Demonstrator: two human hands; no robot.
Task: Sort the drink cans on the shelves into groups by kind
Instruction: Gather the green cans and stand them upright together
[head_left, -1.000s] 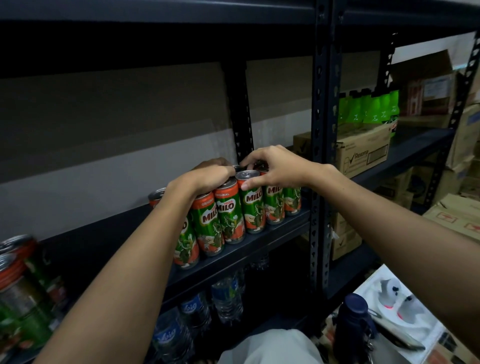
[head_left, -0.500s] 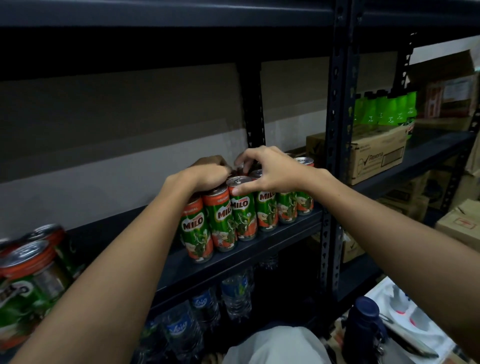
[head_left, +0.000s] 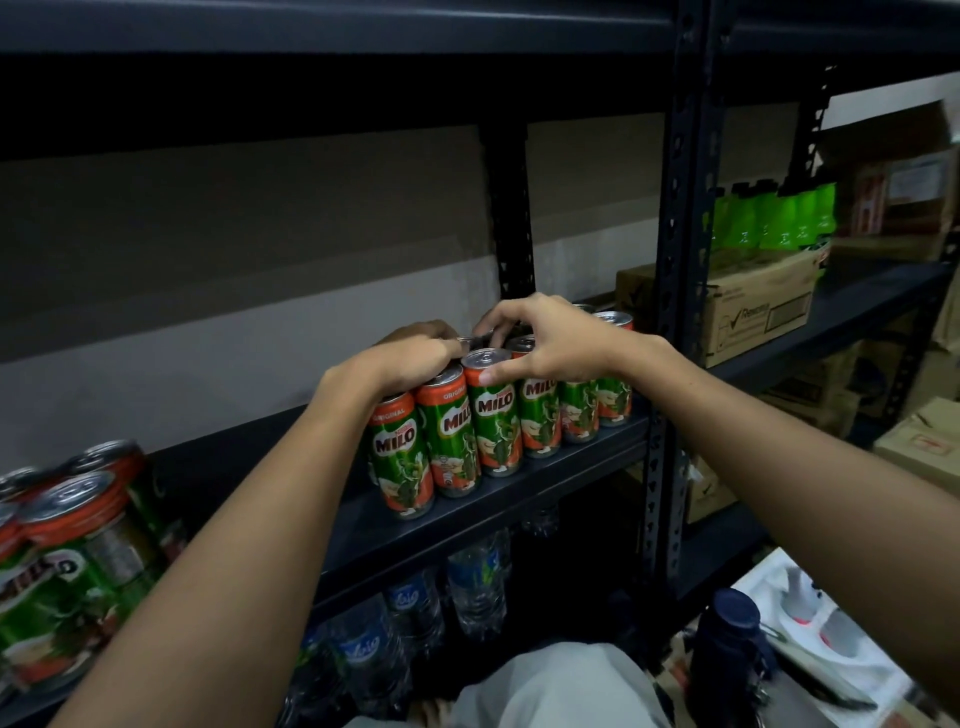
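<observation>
Since half a second ago, the row of cans (head_left: 498, 415) has been nudged a touch further right along the dark shelf (head_left: 519, 499), both hands still on top. At the far left, another bunch of cans (head_left: 67, 545) stands near the shelf edge. The left hand (head_left: 410, 358) lies curled over the tops at the row's left end; whether it grips one I cannot tell. The right hand (head_left: 545, 340) spreads its fingers over the middle tops, thumb against one can's rim. Further right sits a cardboard box (head_left: 758, 312).
</observation>
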